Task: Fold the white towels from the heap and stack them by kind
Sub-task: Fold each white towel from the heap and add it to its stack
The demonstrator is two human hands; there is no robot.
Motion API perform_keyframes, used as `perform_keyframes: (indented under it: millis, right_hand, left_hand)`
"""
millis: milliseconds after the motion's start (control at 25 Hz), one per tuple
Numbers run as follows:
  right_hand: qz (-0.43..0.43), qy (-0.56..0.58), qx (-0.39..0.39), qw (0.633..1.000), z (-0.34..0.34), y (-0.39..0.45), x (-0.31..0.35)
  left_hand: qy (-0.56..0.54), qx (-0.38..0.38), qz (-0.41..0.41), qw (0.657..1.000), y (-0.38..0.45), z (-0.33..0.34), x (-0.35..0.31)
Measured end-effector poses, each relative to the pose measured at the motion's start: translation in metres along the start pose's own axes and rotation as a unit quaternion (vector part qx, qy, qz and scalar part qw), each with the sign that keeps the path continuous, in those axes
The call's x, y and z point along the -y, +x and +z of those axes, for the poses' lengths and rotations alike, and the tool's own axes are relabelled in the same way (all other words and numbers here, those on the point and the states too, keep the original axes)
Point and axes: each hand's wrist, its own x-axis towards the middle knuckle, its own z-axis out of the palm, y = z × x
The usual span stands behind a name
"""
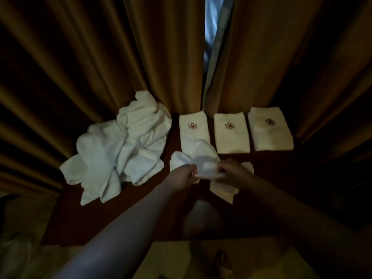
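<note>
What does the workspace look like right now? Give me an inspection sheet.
Surface: dark reddish table, dimly lit.
Job's things: heap of unfolded white towels at left; three folded stacks with emblems in a row, left stack, middle stack, right stack; loose towel being handled.
Clutter: nothing seen on the table.
Hands: left hand and right hand both grip the loose towel.
Cables: nothing seen.
Surroundings: brown curtains behind, narrow bright gap between them.
</note>
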Motion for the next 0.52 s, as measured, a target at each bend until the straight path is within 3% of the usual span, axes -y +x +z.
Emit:
perform_keyframes:
  millis: [80,160,280,440,520]
  right_hand:
    - [0.024,0.013,0.103,0.994,0.032,-0.005,-0.019]
    - [0.076,0.041,0.142,0.986,0.051,-0.004,-0.037]
    - [0.099,0.077,0.06,0.99,0.064,0.008,-0.063]
    - [0.108,0.067,0.062,0.99,0.065,0.03,-0.079]
    - [0.066,0.023,0.067,0.995,0.067,0.038,-0.081]
  left_hand:
    - [-0.016,0.057,-0.061,0.996,0.0,0.037,0.009]
    - [-0.048,0.086,-0.108,0.989,0.003,0.067,0.015]
    - [-0.092,0.065,-0.159,0.981,0.012,0.094,0.012]
    - [-0.051,-0.089,-0.162,0.981,0.041,0.106,0.01]
    - [0.011,-0.062,-0.143,0.988,0.055,0.107,0.01]
